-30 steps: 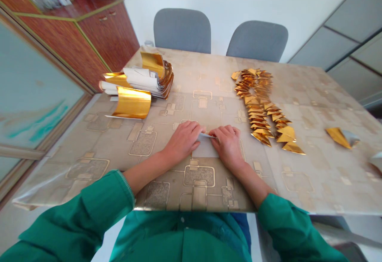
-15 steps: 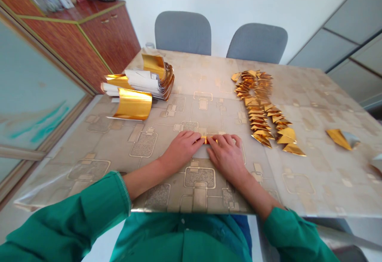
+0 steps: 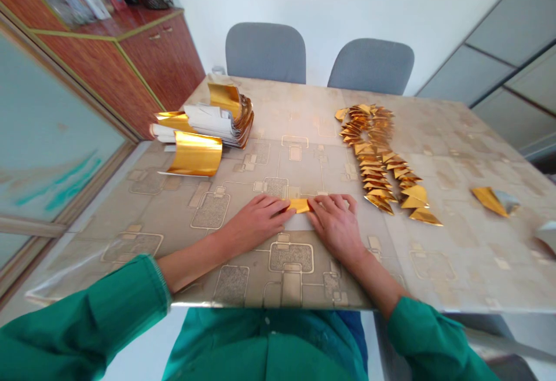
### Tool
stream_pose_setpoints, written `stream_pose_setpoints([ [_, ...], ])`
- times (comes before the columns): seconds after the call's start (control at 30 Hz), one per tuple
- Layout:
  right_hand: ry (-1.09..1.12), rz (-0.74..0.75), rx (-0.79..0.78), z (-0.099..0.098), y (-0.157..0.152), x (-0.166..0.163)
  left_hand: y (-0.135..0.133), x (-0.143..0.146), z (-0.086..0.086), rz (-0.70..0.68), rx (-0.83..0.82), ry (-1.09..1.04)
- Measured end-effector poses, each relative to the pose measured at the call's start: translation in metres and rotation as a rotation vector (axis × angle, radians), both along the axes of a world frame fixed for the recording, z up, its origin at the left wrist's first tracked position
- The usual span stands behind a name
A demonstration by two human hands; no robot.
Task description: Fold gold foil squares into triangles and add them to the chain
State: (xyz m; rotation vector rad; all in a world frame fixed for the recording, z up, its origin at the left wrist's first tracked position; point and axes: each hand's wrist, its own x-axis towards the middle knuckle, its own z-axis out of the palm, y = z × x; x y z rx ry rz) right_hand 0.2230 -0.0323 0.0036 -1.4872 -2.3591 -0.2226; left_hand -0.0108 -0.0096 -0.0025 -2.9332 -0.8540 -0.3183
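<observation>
A small sheet of gold foil paper [image 3: 299, 206], white on its underside, lies on the table right in front of me. My left hand [image 3: 256, 222] presses its left part down with the fingers curled onto the fold. My right hand [image 3: 336, 224] holds the right part the same way, fingertips on the folded edge. A gold strip of the paper shows between the two hands, with a white patch below it.
A curled stack of gold and white sheets [image 3: 204, 129] sits at the far left of the patterned table [image 3: 434, 265]. Rows of folded gold triangles [image 3: 382, 158] lie to the right, one loose folded piece [image 3: 493, 200] farther right. Two grey chairs [image 3: 264, 51] stand behind.
The paper has been folded over: a second ago only its white side showed between my hands, now a gold strip lies on top. Both hands have stayed on it.
</observation>
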Motion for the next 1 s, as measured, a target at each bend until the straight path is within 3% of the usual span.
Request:
stream_pose_setpoints([
  [0.33, 0.105, -0.071, -0.007, -0.001, 0.012, -0.006, -0.017, 0.005, 0.005, 0.083, -0.059, 0.051],
  [0.57, 0.137, 0.094, -0.096, -0.002, 0.018, -0.01, -0.043, 0.041, 0.014, 0.286, -0.083, 0.023],
  [0.73, 0.174, 0.162, -0.111, -0.004, 0.019, 0.001, -0.023, 0.028, 0.014, 0.047, -0.105, -0.042],
  [0.87, 0.202, 0.243, -0.122, -0.005, 0.02, 0.011, 0.009, 0.012, 0.015, -0.295, -0.034, -0.11],
  [1.0, 0.206, 0.269, -0.125, -0.004, 0.021, 0.012, 0.028, 0.014, 0.014, -0.412, 0.038, -0.105],
])
